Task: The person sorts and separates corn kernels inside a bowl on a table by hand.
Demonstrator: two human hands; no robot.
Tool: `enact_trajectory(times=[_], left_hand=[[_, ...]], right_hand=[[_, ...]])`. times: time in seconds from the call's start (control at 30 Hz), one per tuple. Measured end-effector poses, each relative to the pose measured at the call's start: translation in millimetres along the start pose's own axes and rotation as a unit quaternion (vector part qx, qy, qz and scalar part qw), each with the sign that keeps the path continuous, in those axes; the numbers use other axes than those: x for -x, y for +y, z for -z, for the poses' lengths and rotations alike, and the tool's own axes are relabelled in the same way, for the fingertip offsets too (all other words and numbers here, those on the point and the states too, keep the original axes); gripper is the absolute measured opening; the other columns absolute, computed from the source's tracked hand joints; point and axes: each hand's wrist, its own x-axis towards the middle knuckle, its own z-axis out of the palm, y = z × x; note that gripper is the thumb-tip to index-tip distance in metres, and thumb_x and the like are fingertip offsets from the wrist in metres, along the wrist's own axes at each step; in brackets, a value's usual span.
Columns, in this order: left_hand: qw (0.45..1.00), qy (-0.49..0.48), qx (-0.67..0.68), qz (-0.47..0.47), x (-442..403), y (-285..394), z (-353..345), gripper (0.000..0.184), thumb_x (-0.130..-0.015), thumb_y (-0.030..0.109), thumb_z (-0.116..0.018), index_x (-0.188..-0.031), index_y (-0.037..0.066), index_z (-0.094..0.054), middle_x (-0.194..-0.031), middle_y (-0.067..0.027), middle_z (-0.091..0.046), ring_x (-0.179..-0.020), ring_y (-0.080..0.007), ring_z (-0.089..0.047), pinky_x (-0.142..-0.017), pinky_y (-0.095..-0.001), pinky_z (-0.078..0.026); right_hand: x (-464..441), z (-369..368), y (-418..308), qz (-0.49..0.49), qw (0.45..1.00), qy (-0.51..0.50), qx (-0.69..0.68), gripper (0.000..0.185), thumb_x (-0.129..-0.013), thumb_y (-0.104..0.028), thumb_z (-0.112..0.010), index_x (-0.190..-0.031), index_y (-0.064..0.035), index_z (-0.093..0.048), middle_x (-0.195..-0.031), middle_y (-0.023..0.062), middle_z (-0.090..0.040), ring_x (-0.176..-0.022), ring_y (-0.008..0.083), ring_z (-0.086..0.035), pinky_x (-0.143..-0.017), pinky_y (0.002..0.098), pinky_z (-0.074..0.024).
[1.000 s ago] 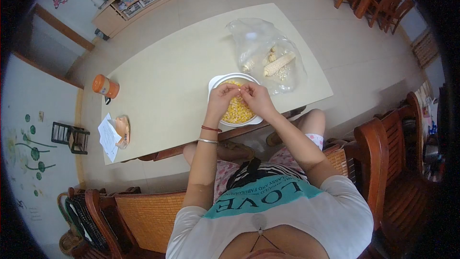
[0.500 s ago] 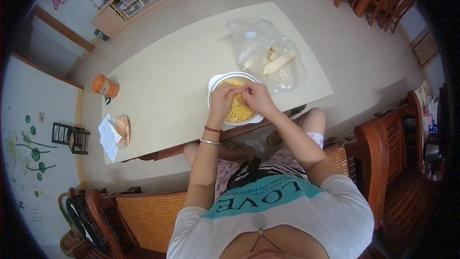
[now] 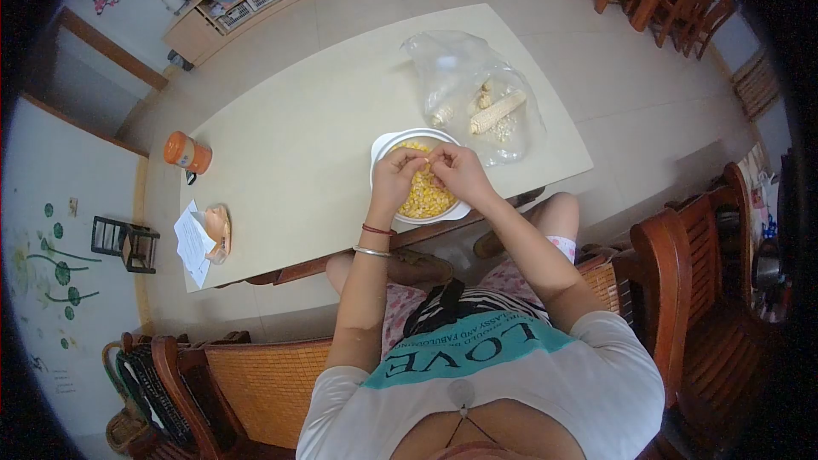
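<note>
Yellow corn kernels [image 3: 426,198] fill part of a white bowl [image 3: 452,216] with side handles, near the table's front edge. Over the bowl, my left hand [image 3: 395,174] is closed in a pinch. My right hand [image 3: 460,172] pinches too, its fingertips against those of the left. Whatever small piece lies between the fingertips is too small to name. Just beyond the bowl, a clear plastic bag [image 3: 452,60] holds a bare corn cob [image 3: 498,112] and other pale pieces.
On the left of the pale table [image 3: 290,136] stand an orange jar [image 3: 187,152], a sheet of paper [image 3: 194,244] and a clear-wrapped package [image 3: 218,234]. Wooden chairs [image 3: 660,290] flank my seat. A TV cabinet [image 3: 200,34] stands beyond the table.
Both hands stay over the bowl, with only small shifts of the fingers.
</note>
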Motion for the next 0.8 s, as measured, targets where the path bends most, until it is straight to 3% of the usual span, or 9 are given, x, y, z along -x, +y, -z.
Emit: enact_trajectory(times=[0.17, 0.27, 0.37, 0.43, 0.5, 0.6, 0.7, 0.8], left_hand=[[0.999, 0.007, -0.029, -0.018, -1, -6, 0, 0.012, -0.081, 0.007, -0.061, -0.086, -0.003, -0.066, -0.08, -0.0057, -0.065, -0.075, -0.0111, -0.058, -0.07, -0.0242, -0.046], [0.999, 0.019, -0.027, -0.028, -2, -11, -1, 0.011, -0.082, 0.006, -0.061, -0.089, -0.001, -0.064, -0.079, -0.0061, -0.065, -0.073, -0.0114, -0.059, -0.068, -0.0245, -0.047], [0.999, 0.026, 0.017, -0.03, -4, -14, -5, 0.011, -0.084, 0.006, -0.061, -0.092, -0.001, -0.063, -0.081, -0.0065, -0.065, -0.072, -0.0116, -0.059, -0.068, -0.025, -0.048], [0.998, 0.037, 0.016, -0.038, -4, -12, -5, 0.013, -0.085, 0.006, -0.06, -0.095, -0.001, -0.062, -0.083, -0.0072, -0.065, -0.074, -0.0122, -0.06, -0.07, -0.0254, -0.049], [0.996, 0.058, -0.023, -0.058, -4, -9, -5, 0.015, -0.086, 0.006, -0.059, -0.098, -0.001, -0.061, -0.086, -0.0083, -0.066, -0.077, -0.0132, -0.061, -0.072, -0.0257, -0.049], [0.996, 0.064, -0.013, -0.054, -7, -15, -8, 0.015, -0.086, 0.007, -0.058, -0.098, 0.0, -0.063, -0.092, -0.0099, -0.066, -0.083, -0.0164, -0.063, -0.075, -0.0275, -0.049], [0.992, 0.052, -0.08, -0.086, -6, -9, -6, 0.016, -0.085, 0.005, -0.057, -0.099, 0.002, -0.064, -0.097, -0.0113, -0.066, -0.09, -0.0211, -0.063, -0.08, -0.0299, -0.049], [0.982, 0.052, -0.135, -0.122, -6, -10, -2, 0.017, -0.085, 0.008, -0.055, -0.098, 0.001, -0.065, -0.098, -0.0129, -0.065, -0.091, -0.0227, -0.062, -0.083, -0.0317, -0.047]], right_hand=[[5, 2, -15, -0.039, 0.998, -0.007, -0.051, 0.008, -0.084, -0.001, -0.052, -0.089, 0.0013, -0.058, -0.07, 0.0021, -0.056, -0.056, 0.0077, -0.055, -0.049, 0.0213, -0.0449], [8, 2, -21, -0.04, 0.993, 0.038, -0.108, 0.01, -0.083, -0.007, -0.054, -0.085, 0.0008, -0.06, -0.065, 0.0038, -0.058, -0.06, 0.0081, -0.056, -0.048, 0.024, -0.0438], [5, 17, -18, -0.053, 0.97, 0.098, -0.218, 0.009, -0.083, -0.006, -0.052, -0.083, 0.0002, -0.059, -0.065, 0.0043, -0.057, -0.056, 0.0086, -0.054, -0.047, 0.0235, -0.0428], [0, 38, -13, -0.036, 0.961, 0.173, -0.215, 0.01, -0.083, -0.006, -0.05, -0.08, -0.0012, -0.058, -0.062, 0.0035, -0.055, -0.053, 0.0095, -0.051, -0.046, 0.0232, -0.0415], [-9, 71, -1, -0.032, 0.961, 0.205, -0.184, 0.014, -0.084, -0.01, -0.049, -0.075, -0.002, -0.057, -0.06, 0.0024, -0.054, -0.052, 0.0099, -0.051, -0.047, 0.0241, -0.0409], [-19, 104, 11, -0.108, 0.957, 0.26, -0.077, 0.021, -0.084, -0.016, -0.049, -0.072, -0.0015, -0.057, -0.058, 0.0027, -0.053, -0.052, 0.0097, -0.051, -0.047, 0.0258, -0.0409], [-26, 120, 36, -0.111, 0.961, 0.251, 0.046, 0.015, -0.083, -0.011, -0.049, -0.074, -0.0011, -0.057, -0.061, 0.0036, -0.054, -0.05, 0.0107, -0.05, -0.047, 0.0252, -0.0393], [-26, 119, 57, -0.09, 0.943, 0.274, 0.166, 0.025, -0.085, -0.021, -0.052, -0.08, 0.0011, -0.061, -0.071, 0.0168, -0.061, -0.069, 0.029, -0.062, -0.064, 0.0384, -0.047]])
